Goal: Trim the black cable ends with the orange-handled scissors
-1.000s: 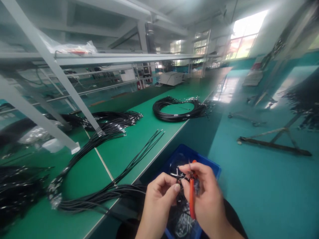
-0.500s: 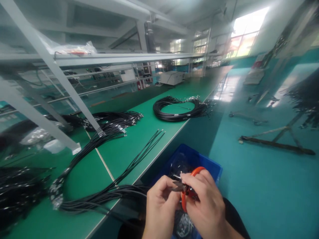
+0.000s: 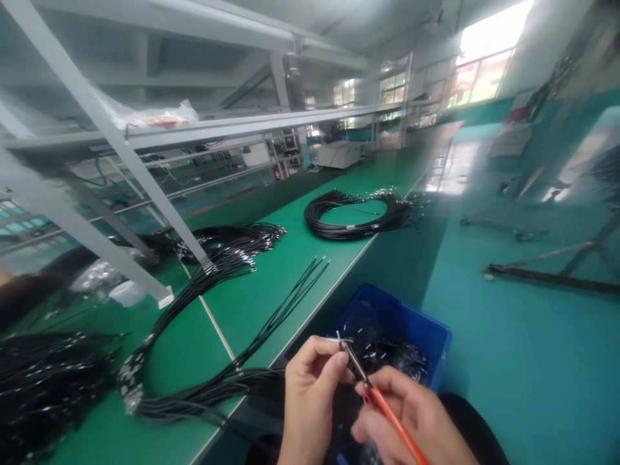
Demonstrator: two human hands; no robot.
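Note:
My left hand (image 3: 310, 394) pinches the end of a thin black cable between thumb and forefinger. The cable's bright tip (image 3: 339, 337) pokes up above the fingertips. In my right hand (image 3: 411, 407) is a pair of orange-handled cutters (image 3: 394, 416), gripped by the handles, with their metal jaws (image 3: 356, 361) reaching up to the cable end. Exactly where the jaws meet it is too small to tell. A bundle of black cables (image 3: 194, 407) curves over the bench edge toward my left hand. Beneath both hands stands a blue bin (image 3: 438, 336) holding small dark and shiny pieces.
On the green bench (image 3: 276, 284) lie a coiled black cable bundle (image 3: 334, 229) and a dark cable pile (image 3: 58, 387). White shelf posts (image 3: 155, 200) rise from the bench. A blurred dark sleeve (image 3: 33, 290) shows at far left. A wheeled stand (image 3: 542, 278) is on the right.
The cutters have turned, their handles now pointing down toward me and their jaws upward. My right hand has moved lower. The view has shifted slightly, and a dark sleeve has appeared at far left.

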